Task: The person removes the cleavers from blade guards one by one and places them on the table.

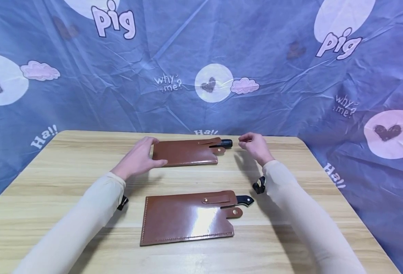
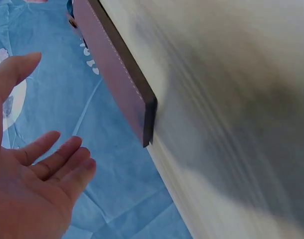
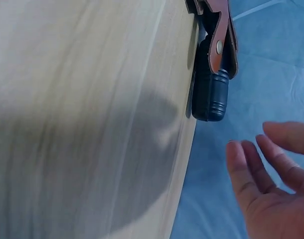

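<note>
Two brown leather knife sheaths lie flat on the wooden table. The far sheath [image 1: 187, 153] has a black ribbed handle [image 1: 226, 143] sticking out at its right end, seen close up in the right wrist view as a thick round handle [image 3: 210, 102]. From the near sheath [image 1: 184, 220] pokes a black knife handle [image 1: 245, 200] with a rivet. My left hand [image 1: 139, 158] hovers at the far sheath's left end, thumb and fingers spread and holding nothing. Just right of the ribbed handle is my right hand [image 1: 254, 146], its fingers loosely bent with nothing between them.
The pale wood-grain table [image 1: 85, 224] ends at a back edge close behind the far sheath. A blue printed cloth [image 1: 174, 102] hangs behind and around it. Both sheaths have snap straps, with one strap tab [image 1: 235, 212] jutting right from the near sheath.
</note>
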`<state>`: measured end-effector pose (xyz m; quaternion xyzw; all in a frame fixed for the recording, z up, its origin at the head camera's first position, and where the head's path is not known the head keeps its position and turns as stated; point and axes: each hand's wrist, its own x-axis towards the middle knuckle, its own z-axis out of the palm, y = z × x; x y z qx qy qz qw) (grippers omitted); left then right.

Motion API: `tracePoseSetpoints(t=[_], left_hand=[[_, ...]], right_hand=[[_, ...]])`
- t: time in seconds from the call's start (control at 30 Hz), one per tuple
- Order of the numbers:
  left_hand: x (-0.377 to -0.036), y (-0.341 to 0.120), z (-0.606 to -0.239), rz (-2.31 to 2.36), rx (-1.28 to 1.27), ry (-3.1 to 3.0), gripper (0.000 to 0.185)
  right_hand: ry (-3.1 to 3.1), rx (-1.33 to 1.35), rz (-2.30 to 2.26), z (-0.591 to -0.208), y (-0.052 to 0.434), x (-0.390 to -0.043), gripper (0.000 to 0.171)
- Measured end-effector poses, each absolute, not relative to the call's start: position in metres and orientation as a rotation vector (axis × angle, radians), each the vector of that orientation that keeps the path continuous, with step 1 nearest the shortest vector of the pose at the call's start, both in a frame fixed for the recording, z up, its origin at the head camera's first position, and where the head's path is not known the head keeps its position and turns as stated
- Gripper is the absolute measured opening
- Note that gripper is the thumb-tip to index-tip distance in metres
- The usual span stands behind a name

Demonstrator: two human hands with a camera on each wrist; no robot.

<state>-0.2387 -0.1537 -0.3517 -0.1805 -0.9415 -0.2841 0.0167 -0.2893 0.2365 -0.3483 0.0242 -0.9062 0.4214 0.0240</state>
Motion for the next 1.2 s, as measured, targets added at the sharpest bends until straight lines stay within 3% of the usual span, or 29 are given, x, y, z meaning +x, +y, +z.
tracePoseSetpoints(t=[0.37,0.9,1.2], left_hand=[[-0.269,-0.13,-0.358,-0.844,-0.652,-2.99,0.089],[-0.301,-0.117,-0.371,-0.748,-0.633,-3.191,0.116],[-0.313,-0.115,-0.374,-0.738,-0.686,-3.232,0.117]], right_hand=[[-2.824,-0.169,1.419,-0.357,0.223,-0.305,0.024],[-2.764,-0.398,1.641,-0.369,0.21,-0.327,0.031],[-2.754,-0.412,1.634,-0.372,0.209,-0.334,0.031]])
